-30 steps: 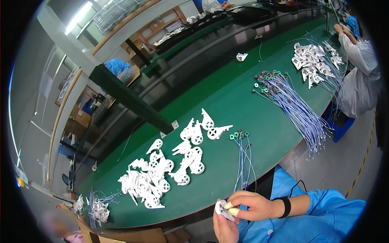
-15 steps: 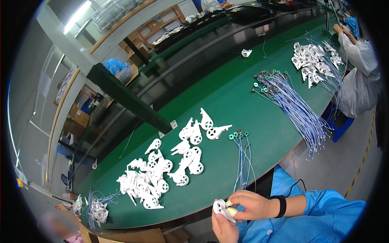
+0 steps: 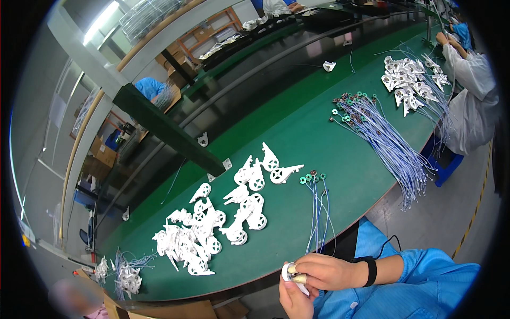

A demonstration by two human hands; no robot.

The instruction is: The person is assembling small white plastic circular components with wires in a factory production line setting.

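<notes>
My left hand [image 3: 295, 301] grips a small white plastic housing [image 3: 286, 272] low in the view, in front of the table edge. Against the housing's open side, my right hand [image 3: 330, 271] has its thumb and fingers pinched together. Pale yellow covers sit on its fingertips. Whatever those fingertips hold is hidden. Just beyond my hands, a few blue and white wires [image 3: 317, 212] with green and dark ring-shaped ends lie on the green table. Left of them is a pile of white plastic housings [image 3: 186, 242] with round spoked ends.
A large wire bundle [image 3: 390, 149] lies to the right, with more white parts [image 3: 411, 80] beyond it. A co-worker in a white sleeve [image 3: 470, 74] stands at the far right. A dark green post [image 3: 170, 130] rises from the table. Along the far side runs a belt carrying a white part [image 3: 329, 66].
My right fingers have closed further over the housing, which has turned slightly. On the belt, the white parts have shifted to the right, and another shows beside the post.
</notes>
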